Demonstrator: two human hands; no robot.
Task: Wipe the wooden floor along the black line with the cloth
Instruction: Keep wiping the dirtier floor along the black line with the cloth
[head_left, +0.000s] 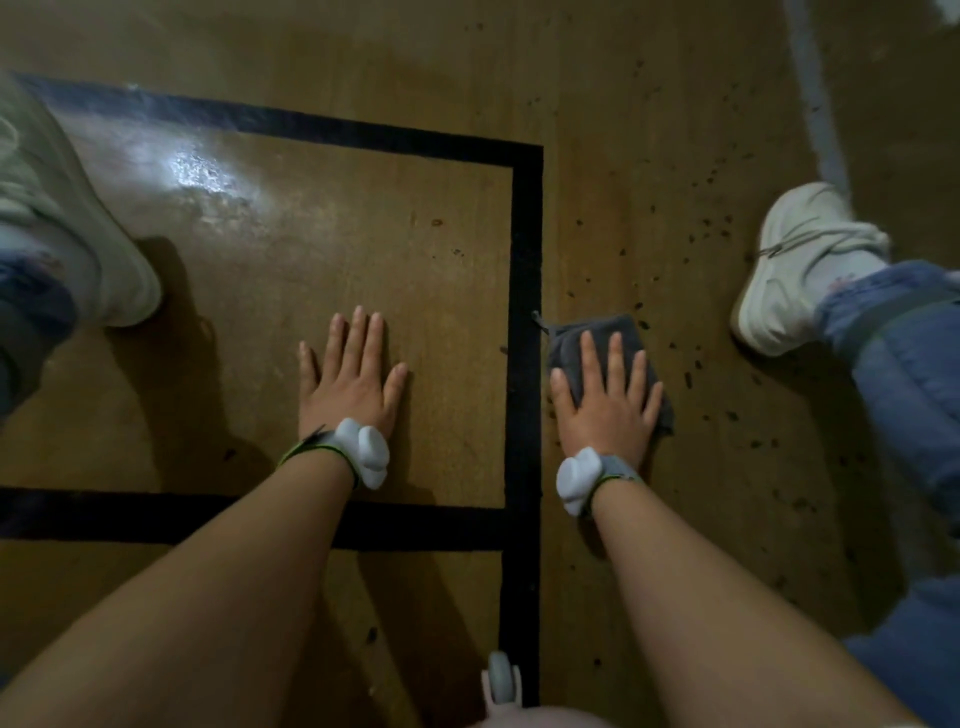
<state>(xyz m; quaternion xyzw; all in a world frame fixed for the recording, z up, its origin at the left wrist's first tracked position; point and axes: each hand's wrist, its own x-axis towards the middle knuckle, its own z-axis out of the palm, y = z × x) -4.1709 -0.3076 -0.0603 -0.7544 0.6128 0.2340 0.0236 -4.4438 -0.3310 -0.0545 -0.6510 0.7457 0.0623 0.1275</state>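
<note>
A grey cloth (574, 340) lies on the wooden floor (426, 291), just right of the vertical black line (525, 322). My right hand (605, 400) presses flat on the cloth with straight, spread fingers. My left hand (350, 374) rests flat on the bare floor left of that line, inside the black rectangle. Dark specks (691, 244) are scattered over the floor to the right of the line, around and beyond the cloth.
White shoes stand at the left (83, 249) and the right (795, 270), with blue jeans (904, 374) at the right edge. A horizontal black line (156, 514) crosses under my left forearm. A small grey wheel (501, 678) sits at the bottom. A glare patch (202, 171) shines upper left.
</note>
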